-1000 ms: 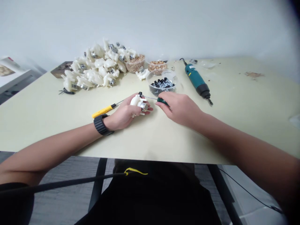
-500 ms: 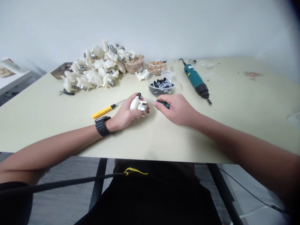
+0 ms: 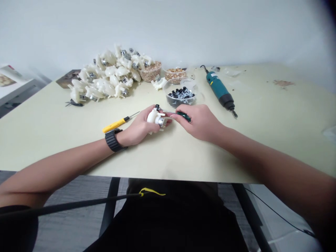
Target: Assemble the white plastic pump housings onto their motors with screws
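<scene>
My left hand (image 3: 139,128) is closed around a white plastic housing (image 3: 152,117) with a silver motor (image 3: 162,121) set in its right side. A small black part (image 3: 157,106) sits at the top of the housing. In my right hand (image 3: 201,122) is a screwdriver with a dark green handle (image 3: 183,116); its thin metal shaft points left to the black part. Whether the tip touches a screw there is too small to tell. Left of my left hand, a yellow-handled screwdriver (image 3: 115,125) lies on the table.
A heap of similar white housings (image 3: 107,75) covers the back left, with small black pliers (image 3: 75,103) before it. Behind my hands stands a clear tub (image 3: 181,99) of screws and black parts. Two tubs of small brownish pieces (image 3: 151,73) stand farther back. A green electric screwdriver (image 3: 220,91) lies right.
Both hands stay close together over the table. The housing has shifted very slightly right, and my right fingers now lie closer to it. The green-handled screwdriver still points at the black part.
</scene>
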`<state>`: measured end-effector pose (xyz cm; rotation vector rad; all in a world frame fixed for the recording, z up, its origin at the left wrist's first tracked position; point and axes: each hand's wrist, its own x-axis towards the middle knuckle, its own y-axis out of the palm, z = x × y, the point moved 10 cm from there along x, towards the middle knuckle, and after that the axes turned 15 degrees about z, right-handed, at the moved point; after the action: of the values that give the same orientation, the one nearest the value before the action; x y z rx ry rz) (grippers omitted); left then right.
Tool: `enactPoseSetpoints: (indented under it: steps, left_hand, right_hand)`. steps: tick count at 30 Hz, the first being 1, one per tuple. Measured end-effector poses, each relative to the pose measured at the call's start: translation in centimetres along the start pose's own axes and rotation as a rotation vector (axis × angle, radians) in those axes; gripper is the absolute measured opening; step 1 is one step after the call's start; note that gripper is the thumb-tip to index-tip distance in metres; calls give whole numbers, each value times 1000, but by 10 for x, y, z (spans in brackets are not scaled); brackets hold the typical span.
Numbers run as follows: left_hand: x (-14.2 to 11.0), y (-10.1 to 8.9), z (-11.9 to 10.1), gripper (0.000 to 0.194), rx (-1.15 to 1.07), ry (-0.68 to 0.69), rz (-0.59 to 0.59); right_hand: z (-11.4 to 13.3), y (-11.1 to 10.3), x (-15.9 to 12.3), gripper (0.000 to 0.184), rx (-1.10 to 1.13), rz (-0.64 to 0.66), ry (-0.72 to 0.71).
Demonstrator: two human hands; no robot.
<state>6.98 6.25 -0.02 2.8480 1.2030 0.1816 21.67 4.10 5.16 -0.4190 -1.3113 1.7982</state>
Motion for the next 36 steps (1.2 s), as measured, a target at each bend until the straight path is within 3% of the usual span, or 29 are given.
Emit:
enactPoseSetpoints:
  steps: [9, 12, 19, 27, 36]
  left_hand:
    - [-2, 3, 3, 43, 42, -61, -10]
    - [-2, 6, 3, 43, 44, -66, 1]
    - [-3, 6, -6, 41, 160, -92, -51]
    - [1, 2, 1, 38, 85, -50, -11]
    - [5, 0, 0, 41, 17, -27, 11]
  right_hand:
    - [23, 3, -4, 47, -434, -13, -92]
    - [23, 2, -3, 44, -384, -51, -107]
    - [9, 0, -1, 30, 66, -50, -19]
    - [16, 5, -2, 36, -176, -11, -97]
    - [22, 9, -3, 47, -456, 9, -41]
